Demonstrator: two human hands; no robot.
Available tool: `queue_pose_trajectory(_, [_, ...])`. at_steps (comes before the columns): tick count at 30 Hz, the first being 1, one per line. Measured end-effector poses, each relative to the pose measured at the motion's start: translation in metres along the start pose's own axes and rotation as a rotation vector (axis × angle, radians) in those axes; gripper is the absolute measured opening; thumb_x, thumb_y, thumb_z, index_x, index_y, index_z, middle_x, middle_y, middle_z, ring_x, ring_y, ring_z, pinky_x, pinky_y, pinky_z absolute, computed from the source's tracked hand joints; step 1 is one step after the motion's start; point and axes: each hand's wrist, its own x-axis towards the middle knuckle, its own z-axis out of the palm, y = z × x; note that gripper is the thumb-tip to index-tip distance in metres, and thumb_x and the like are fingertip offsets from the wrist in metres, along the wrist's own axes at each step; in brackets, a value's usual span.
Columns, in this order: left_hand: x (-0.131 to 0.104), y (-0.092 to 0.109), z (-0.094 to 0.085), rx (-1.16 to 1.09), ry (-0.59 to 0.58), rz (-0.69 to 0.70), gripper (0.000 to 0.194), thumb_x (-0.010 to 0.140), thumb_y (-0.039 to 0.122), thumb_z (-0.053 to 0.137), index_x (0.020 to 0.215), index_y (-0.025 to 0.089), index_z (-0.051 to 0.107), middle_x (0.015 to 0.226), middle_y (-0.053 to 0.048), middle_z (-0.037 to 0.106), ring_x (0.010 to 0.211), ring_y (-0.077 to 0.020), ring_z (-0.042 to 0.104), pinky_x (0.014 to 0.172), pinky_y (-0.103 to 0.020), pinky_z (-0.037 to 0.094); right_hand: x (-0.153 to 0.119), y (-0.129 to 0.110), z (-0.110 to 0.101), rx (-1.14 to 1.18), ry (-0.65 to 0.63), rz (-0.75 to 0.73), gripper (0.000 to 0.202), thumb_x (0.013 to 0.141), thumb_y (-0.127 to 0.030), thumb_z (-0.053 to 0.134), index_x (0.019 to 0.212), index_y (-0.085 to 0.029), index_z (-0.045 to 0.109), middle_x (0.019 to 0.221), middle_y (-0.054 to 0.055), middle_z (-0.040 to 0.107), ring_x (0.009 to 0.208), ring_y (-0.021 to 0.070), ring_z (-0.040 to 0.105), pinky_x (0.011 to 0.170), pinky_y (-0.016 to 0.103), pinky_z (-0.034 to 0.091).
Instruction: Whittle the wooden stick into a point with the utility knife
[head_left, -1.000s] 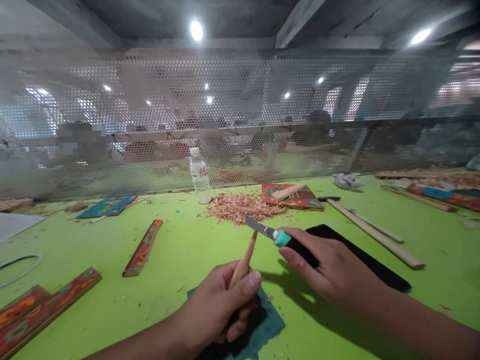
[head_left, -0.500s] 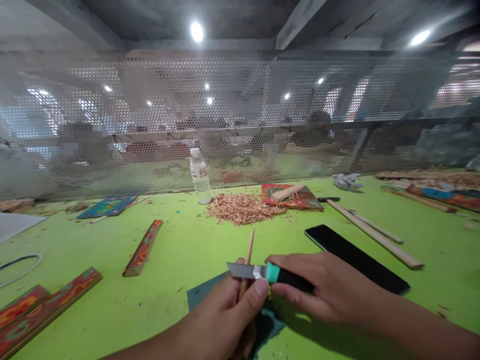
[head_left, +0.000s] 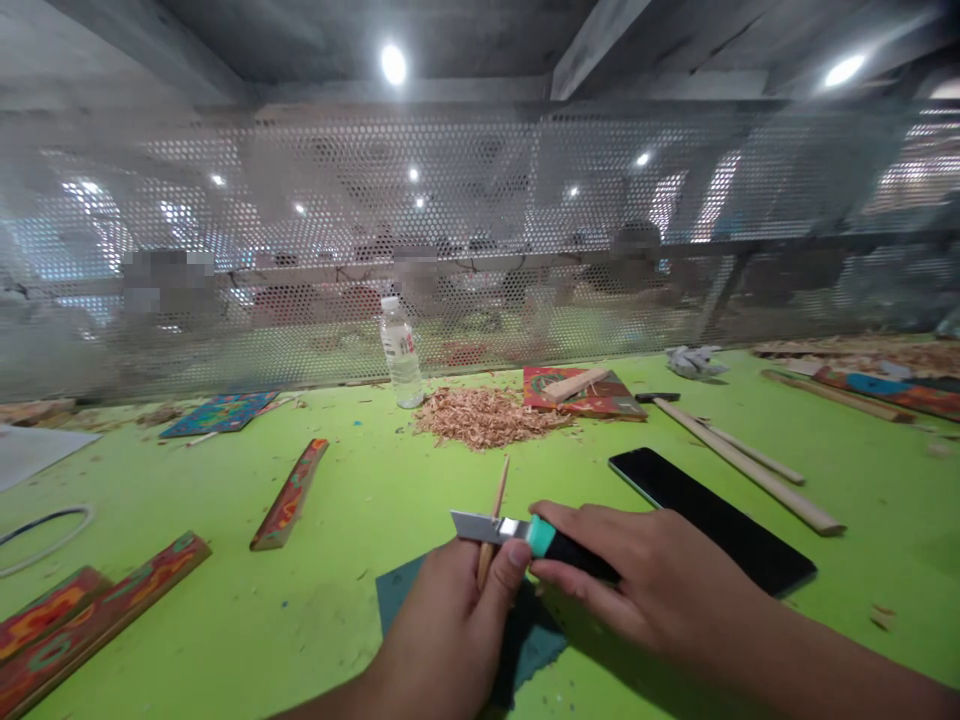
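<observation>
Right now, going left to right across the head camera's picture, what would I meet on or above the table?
White loop → blue painted board → water bottle → knife → black phone → far-right painted strip.

The slim stick [head_left: 501, 490] is bare wood with a matt surface. The knife blade [head_left: 476, 526] is metal, its collar [head_left: 514, 530] shinier, and the handle [head_left: 581, 557] looks like matt plastic. Wood shavings [head_left: 487, 418] make a rough, curly heap on the smooth worktop [head_left: 337, 620]. The bottle [head_left: 403, 362] is clear, glossy plastic; the phone [head_left: 712, 520] is glossy; the crumpled wad [head_left: 694, 362] looks like paper.
</observation>
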Motion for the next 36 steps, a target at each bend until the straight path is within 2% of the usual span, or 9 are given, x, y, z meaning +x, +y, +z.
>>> queue_pose_trajectory(8, [0.002, 0.003, 0.002, -0.129, 0.007, -0.045, 0.052, 0.098, 0.072, 0.051, 0.080, 0.023, 0.057, 0.060, 0.005, 0.044, 0.061, -0.0172, 0.044, 0.059, -0.026, 0.035, 0.000, 0.004, 0.007, -0.105, 0.084, 0.039, 0.043, 0.111, -0.054, 0.046, 0.126, -0.023, 0.072, 0.089, 0.009, 0.082, 0.068, 0.0243, 0.077, 0.060, 0.032, 0.056])
queue_pose_trajectory(11, [0.002, 0.003, 0.001, -0.158, -0.009, -0.076, 0.051, 0.099, 0.071, 0.050, 0.082, 0.023, 0.055, 0.062, 0.007, 0.039, 0.058, -0.0148, 0.037, 0.057, -0.025, 0.033, 0.003, 0.012, 0.002, -0.132, 0.200, 0.055, 0.049, 0.113, -0.056, 0.041, 0.125, -0.021, 0.073, 0.094, 0.011, 0.084, 0.068, 0.0269, 0.079, 0.057, 0.035, 0.057])
queue_pose_trajectory(15, [0.003, 0.001, -0.002, -0.106, -0.031, -0.051, 0.051, 0.100, 0.068, 0.051, 0.078, 0.023, 0.052, 0.067, 0.005, 0.041, 0.064, -0.0153, 0.039, 0.059, -0.025, 0.034, 0.003, 0.020, -0.007, -0.099, 0.360, 0.040, 0.048, 0.112, -0.056, 0.045, 0.130, -0.019, 0.071, 0.107, 0.012, 0.084, 0.085, 0.0280, 0.082, 0.068, 0.035, 0.060])
queue_pose_trajectory(19, [0.003, -0.001, -0.003, -0.056, -0.041, -0.040, 0.050, 0.102, 0.067, 0.048, 0.079, 0.023, 0.050, 0.072, 0.005, 0.040, 0.069, -0.0155, 0.038, 0.064, -0.026, 0.034, 0.005, 0.020, -0.010, -0.108, 0.260, 0.060, 0.048, 0.112, -0.055, 0.044, 0.129, -0.019, 0.071, 0.103, 0.012, 0.084, 0.083, 0.0280, 0.082, 0.065, 0.035, 0.060])
queue_pose_trajectory(24, [0.000, 0.001, 0.001, -0.091, -0.020, -0.040, 0.050, 0.099, 0.069, 0.052, 0.080, 0.023, 0.054, 0.066, 0.005, 0.044, 0.066, -0.0167, 0.043, 0.061, -0.027, 0.034, 0.008, 0.011, -0.009, 0.041, -0.044, 0.010, 0.036, 0.112, -0.047, 0.046, 0.112, -0.022, 0.071, 0.089, 0.007, 0.080, 0.073, 0.0222, 0.077, 0.062, 0.031, 0.055])
queue_pose_trajectory(26, [0.000, 0.003, 0.002, -0.139, -0.014, -0.038, 0.050, 0.099, 0.069, 0.053, 0.078, 0.024, 0.055, 0.060, 0.005, 0.044, 0.064, -0.0179, 0.046, 0.061, -0.026, 0.036, 0.007, 0.007, -0.009, 0.084, -0.102, -0.005, 0.033, 0.112, -0.047, 0.048, 0.108, -0.022, 0.071, 0.088, 0.006, 0.079, 0.071, 0.0209, 0.075, 0.061, 0.029, 0.054])
queue_pose_trajectory(29, [-0.001, 0.006, 0.003, -0.155, -0.012, -0.040, 0.049, 0.098, 0.066, 0.056, 0.076, 0.023, 0.057, 0.060, 0.004, 0.048, 0.068, -0.0191, 0.051, 0.063, -0.026, 0.038, 0.005, 0.005, -0.008, 0.051, -0.062, -0.013, 0.034, 0.111, -0.048, 0.050, 0.115, -0.022, 0.072, 0.089, 0.007, 0.080, 0.074, 0.0215, 0.076, 0.063, 0.028, 0.054])
queue_pose_trajectory(32, [0.001, 0.006, 0.001, -0.155, -0.014, -0.029, 0.047, 0.099, 0.064, 0.058, 0.083, 0.020, 0.063, 0.074, 0.001, 0.058, 0.074, -0.0179, 0.051, 0.069, -0.027, 0.041, 0.002, 0.005, -0.004, -0.021, 0.011, -0.017, 0.035, 0.110, -0.048, 0.052, 0.124, -0.024, 0.073, 0.093, 0.008, 0.082, 0.075, 0.0223, 0.078, 0.064, 0.028, 0.056])
queue_pose_trajectory(36, [0.005, 0.003, 0.000, -0.155, -0.010, -0.030, 0.049, 0.100, 0.064, 0.057, 0.081, 0.019, 0.062, 0.073, 0.003, 0.052, 0.068, -0.0151, 0.044, 0.065, -0.026, 0.038, -0.001, 0.006, 0.002, -0.088, 0.066, -0.001, 0.039, 0.111, -0.052, 0.049, 0.127, -0.025, 0.073, 0.089, 0.008, 0.083, 0.070, 0.0227, 0.078, 0.061, 0.029, 0.057])
